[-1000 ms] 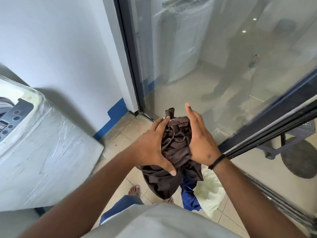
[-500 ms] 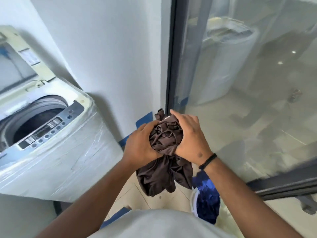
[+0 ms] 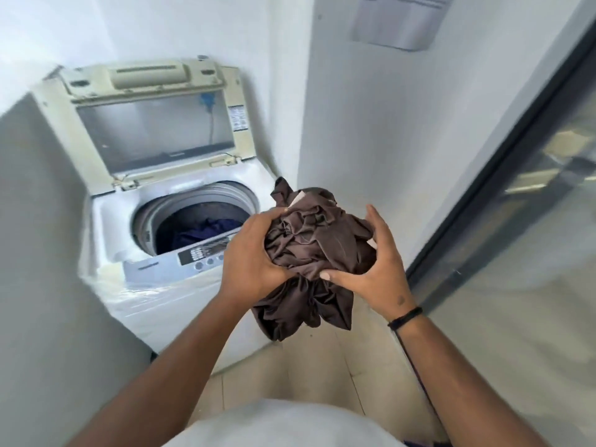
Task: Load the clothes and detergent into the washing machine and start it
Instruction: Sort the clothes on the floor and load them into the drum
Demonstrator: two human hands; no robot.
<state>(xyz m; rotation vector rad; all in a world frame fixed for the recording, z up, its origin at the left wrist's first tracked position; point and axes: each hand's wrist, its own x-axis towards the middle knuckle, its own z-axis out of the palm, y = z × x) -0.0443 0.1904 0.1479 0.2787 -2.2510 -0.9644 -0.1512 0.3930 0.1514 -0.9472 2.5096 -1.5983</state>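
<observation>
Both hands grip one bunched dark brown garment (image 3: 317, 250). Left hand (image 3: 254, 256) curls round its left side; right hand (image 3: 377, 269) cups the right side, thumb pressed into the cloth, fingers spread and curved. A black band (image 3: 404, 317) circles the right wrist. The bundle hangs in the air just right of one top-loading washing machine (image 3: 161, 285), in front of its control panel (image 3: 200, 253). The lid (image 3: 154, 124) stands raised; one blue garment (image 3: 206, 230) lies in the drum. Writing on the lid sticker (image 3: 237, 119) and on the wall notice (image 3: 400, 21) is too small to read.
</observation>
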